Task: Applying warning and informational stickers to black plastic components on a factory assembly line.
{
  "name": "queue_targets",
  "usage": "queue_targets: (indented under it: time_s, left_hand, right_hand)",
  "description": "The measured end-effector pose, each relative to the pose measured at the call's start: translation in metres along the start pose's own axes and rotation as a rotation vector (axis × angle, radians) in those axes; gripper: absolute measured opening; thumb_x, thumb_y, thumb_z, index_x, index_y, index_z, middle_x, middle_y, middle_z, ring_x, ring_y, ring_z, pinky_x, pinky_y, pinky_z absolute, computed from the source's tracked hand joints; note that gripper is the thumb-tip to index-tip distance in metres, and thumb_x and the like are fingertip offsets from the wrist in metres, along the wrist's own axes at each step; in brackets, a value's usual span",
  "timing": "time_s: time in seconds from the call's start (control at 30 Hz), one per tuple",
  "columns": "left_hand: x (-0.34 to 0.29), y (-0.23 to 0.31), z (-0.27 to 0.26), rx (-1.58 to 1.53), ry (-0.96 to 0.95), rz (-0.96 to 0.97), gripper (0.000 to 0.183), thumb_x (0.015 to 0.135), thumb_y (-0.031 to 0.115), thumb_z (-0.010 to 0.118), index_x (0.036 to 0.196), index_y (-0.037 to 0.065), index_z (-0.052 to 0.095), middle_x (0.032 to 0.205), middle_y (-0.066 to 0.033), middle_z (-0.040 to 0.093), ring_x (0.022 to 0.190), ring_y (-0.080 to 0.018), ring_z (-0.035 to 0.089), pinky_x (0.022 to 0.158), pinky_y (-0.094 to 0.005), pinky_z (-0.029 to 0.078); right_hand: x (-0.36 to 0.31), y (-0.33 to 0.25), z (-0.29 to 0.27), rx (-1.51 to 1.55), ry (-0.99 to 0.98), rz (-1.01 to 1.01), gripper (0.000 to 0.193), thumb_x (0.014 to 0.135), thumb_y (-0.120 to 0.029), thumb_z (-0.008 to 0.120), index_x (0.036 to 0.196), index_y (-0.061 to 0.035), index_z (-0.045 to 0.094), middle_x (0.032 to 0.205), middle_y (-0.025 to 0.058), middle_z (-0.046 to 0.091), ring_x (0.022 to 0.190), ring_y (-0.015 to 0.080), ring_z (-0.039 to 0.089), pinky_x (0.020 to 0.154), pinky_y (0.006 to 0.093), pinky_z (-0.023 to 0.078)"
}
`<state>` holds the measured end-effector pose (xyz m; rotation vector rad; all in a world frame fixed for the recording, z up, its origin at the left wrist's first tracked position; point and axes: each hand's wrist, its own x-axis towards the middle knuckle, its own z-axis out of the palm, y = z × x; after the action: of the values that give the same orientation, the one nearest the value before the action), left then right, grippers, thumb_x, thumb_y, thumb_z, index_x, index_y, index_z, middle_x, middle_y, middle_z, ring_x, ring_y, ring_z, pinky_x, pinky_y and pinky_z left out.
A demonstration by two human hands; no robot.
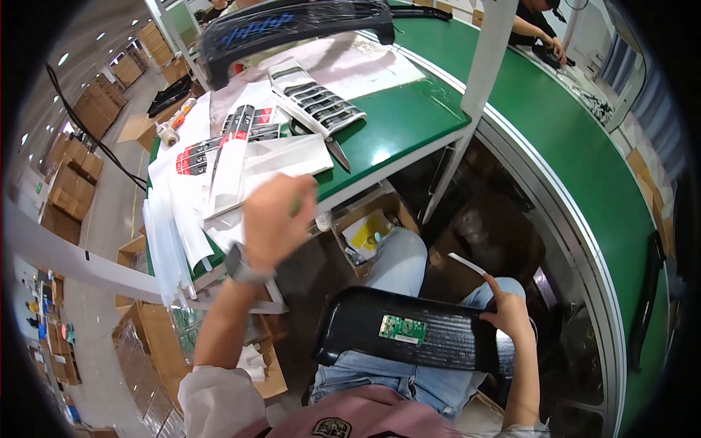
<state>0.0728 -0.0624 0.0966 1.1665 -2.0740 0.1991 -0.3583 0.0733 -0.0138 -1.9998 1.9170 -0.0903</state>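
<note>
My left hand (279, 220) is raised in front of the green workbench. Motion blurs it, but its fingers look curled, with a small greenish patch between them that I cannot make out. A long black curved plastic panel (358, 332) lies across my lap. On its inner face sits a green circuit board (403, 329), left of a ribbed area. My right hand (509, 312) is at the panel's right end, thumb by its upper edge. A thin white strip (466, 263) sticks out from its index fingertip.
White sheets, label strips and scissors (337, 153) cover the near part of the green bench (394, 135). A film-wrapped black part (292, 33) stands behind. An open carton (358, 255) is below. A green conveyor (577, 160) curves along the right; another person (537, 29) works beyond it.
</note>
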Motion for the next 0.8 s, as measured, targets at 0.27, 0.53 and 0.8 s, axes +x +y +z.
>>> queue_targets:
  time_s: [0.27, 0.53, 0.8]
  left_hand:
    - [-0.053, 0.054, 0.065, -0.424, -0.552, -0.297, 0.031, 0.094, 0.030, 0.056, 0.094, 0.000, 0.065, 0.087, -0.0178, 0.066, 0.084, -0.0365, 0.064, 0.071, -0.0416, 0.050]
    - [-0.091, 0.088, 0.052, -0.882, -0.442, -0.412, 0.018, 0.093, 0.011, 0.052, 0.105, -0.001, 0.060, 0.090, -0.0151, 0.064, 0.081, -0.0277, 0.064, 0.076, -0.0321, 0.048]
    - [-0.087, 0.101, 0.051, -0.839, -0.463, -0.309, 0.016, 0.082, 0.005, 0.065, 0.098, 0.003, 0.064, 0.095, -0.0131, 0.067, 0.089, -0.0277, 0.063, 0.083, -0.0353, 0.048]
  right_hand:
    - [-0.046, 0.011, -0.020, 0.143, 0.716, -0.314, 0.075, 0.049, 0.017, 0.060, 0.121, -0.0016, 0.061, 0.082, 0.0131, 0.062, 0.074, 0.0306, 0.065, 0.067, 0.0338, 0.052]
    - [-0.081, -0.028, -0.038, 0.473, 0.573, -0.099, 0.072, 0.060, -0.005, 0.078, 0.128, 0.0004, 0.056, 0.114, 0.0127, 0.059, 0.097, 0.0263, 0.061, 0.088, 0.0362, 0.048]
    - [-0.072, -0.113, -0.045, 0.933, 0.367, -0.227, 0.019, 0.075, -0.005, 0.074, 0.091, 0.0040, 0.071, 0.082, 0.0098, 0.064, 0.072, 0.0186, 0.063, 0.064, 0.0272, 0.048]
